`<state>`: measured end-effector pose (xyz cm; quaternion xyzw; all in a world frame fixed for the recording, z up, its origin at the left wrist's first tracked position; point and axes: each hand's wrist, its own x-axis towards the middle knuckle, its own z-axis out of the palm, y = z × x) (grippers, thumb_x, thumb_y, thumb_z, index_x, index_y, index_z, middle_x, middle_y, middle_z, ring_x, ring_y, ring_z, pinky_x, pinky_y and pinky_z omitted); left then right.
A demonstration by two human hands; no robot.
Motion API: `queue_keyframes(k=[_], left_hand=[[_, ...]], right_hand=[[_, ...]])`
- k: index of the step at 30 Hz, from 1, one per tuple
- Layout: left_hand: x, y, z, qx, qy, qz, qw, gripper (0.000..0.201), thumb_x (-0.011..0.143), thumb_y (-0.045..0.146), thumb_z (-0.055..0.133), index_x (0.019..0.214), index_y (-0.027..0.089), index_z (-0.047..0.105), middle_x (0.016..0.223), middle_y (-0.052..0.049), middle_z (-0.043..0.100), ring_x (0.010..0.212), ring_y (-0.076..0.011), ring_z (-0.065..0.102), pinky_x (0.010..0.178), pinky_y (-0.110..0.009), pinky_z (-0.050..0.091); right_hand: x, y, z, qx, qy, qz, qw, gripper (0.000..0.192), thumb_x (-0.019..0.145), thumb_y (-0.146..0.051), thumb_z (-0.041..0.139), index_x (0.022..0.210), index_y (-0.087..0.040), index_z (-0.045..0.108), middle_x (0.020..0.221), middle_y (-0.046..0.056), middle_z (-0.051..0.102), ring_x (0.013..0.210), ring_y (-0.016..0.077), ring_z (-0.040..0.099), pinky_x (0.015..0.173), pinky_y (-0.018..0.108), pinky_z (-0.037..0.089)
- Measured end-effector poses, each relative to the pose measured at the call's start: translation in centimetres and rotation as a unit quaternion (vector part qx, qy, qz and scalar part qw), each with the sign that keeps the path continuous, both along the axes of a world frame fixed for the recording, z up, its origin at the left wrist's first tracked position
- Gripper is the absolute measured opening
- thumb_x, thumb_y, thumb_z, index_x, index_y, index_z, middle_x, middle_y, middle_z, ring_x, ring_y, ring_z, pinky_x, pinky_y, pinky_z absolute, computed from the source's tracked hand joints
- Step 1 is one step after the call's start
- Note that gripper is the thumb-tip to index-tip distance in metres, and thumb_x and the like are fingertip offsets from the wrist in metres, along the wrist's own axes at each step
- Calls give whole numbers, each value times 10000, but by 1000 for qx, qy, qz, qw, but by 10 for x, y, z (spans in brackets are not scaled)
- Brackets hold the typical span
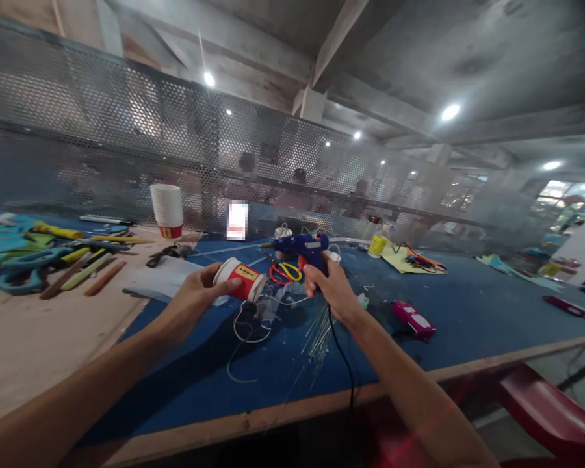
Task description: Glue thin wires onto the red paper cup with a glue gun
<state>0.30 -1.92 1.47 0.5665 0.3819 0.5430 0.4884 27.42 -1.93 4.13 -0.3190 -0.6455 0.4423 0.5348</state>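
Note:
My left hand is closed around a red and white paper cup, which lies tilted on its side in the air. White wire dangles from the cup's right end and loops down over the blue table top. In my right hand is a blue glue gun, gripped by its handle, with its nozzle pointing left, above and to the right of the cup. A black cord runs down from the gun across the table edge. Below my hands, red and yellow handled scissors lie beside a bundle of thin wires.
A stack of paper cups stands at the back left. Nearer left lie blue scissors and several sticks. On the right are a magenta box, a yellow-labelled bottle and a red chair. Perforated metal panels line the back.

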Motion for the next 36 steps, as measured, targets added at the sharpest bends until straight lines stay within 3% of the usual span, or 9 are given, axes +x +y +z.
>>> queue_keyframes(k=[3,9,13,17,20,24,29,36], left_hand=[[-2,3,-4,7,2,1,1000,233,751,352,839,919,216,752,871,-18,773,756,-166,677,682,-241,505],[-2,4,-6,-12,7,-3,1000,286,778,326,823,1025,219,725,906,-7,759,775,-159,659,685,-236,485],[-2,2,-3,-12,11,8,1000,271,783,350,813,982,199,707,878,-7,739,786,-172,656,714,-257,492],[-4,0,0,7,24,22,999,244,799,349,790,974,206,696,858,0,720,782,-174,647,711,-264,491],[-5,0,0,14,25,27,999,230,800,322,784,977,206,695,843,0,709,773,-173,638,704,-266,488],[-6,2,-1,20,35,32,999,227,816,314,768,1003,206,700,881,-13,724,775,-177,635,697,-274,486],[-7,2,-2,30,47,39,998,256,817,328,760,1030,203,695,876,-19,722,771,-185,638,686,-281,489],[-7,0,0,39,70,58,995,243,815,355,765,988,201,689,869,-15,716,748,-178,631,660,-269,472]], right_hand=[[-6,3,-7,24,-32,-24,999,246,862,-374,696,986,-199,577,575,-71,580,521,118,575,591,266,481],[4,-6,-15,0,-126,-55,991,274,862,-455,709,927,-189,708,499,-52,527,464,112,473,522,277,408],[6,-7,-25,-8,-149,-50,988,328,840,-521,733,876,-196,723,520,-33,549,472,117,471,495,275,388],[5,-8,-33,66,-193,-56,977,318,830,-518,745,842,-201,727,648,-5,630,569,138,536,542,278,439],[4,-11,-30,144,-250,-69,955,301,859,-494,719,828,-195,723,731,20,678,666,168,593,631,300,481],[2,-14,-24,187,-289,-65,937,296,905,-476,669,852,-189,716,777,35,693,709,178,619,656,298,482],[4,-12,-27,189,-309,-90,928,303,891,-491,689,846,-192,682,736,12,666,659,158,591,608,282,444],[4,-13,-25,161,-309,-64,935,261,903,-467,680,878,-208,689,802,36,695,743,203,622,664,328,483]])
